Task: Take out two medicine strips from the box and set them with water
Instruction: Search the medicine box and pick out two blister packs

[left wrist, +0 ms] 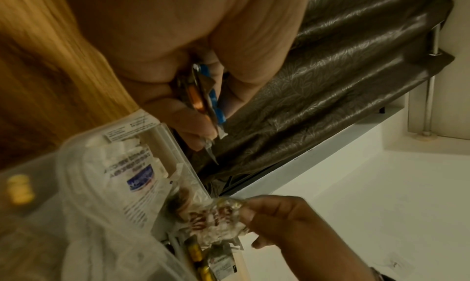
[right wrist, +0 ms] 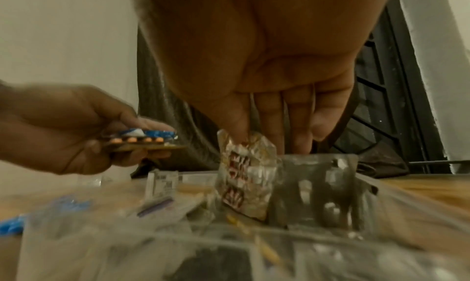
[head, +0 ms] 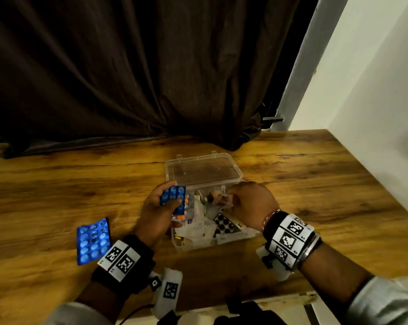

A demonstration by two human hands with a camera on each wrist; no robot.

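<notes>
Left fingers (head: 172, 202) clasp stacked strips (head: 174, 198); right fingers (right wrist: 236, 124) pinch crumpled strip (right wrist: 244, 176) above box (head: 221, 240).

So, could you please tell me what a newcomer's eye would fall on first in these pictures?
Probably the bright blue blister strip lying alone on the wooden table, left of the open clear plastic box crammed with medicines. Next, the left hand holding a stack of strips, a blue one on top, over the box's left edge. The right hand pinches a crinkled silver strip with red print in the box.
</notes>
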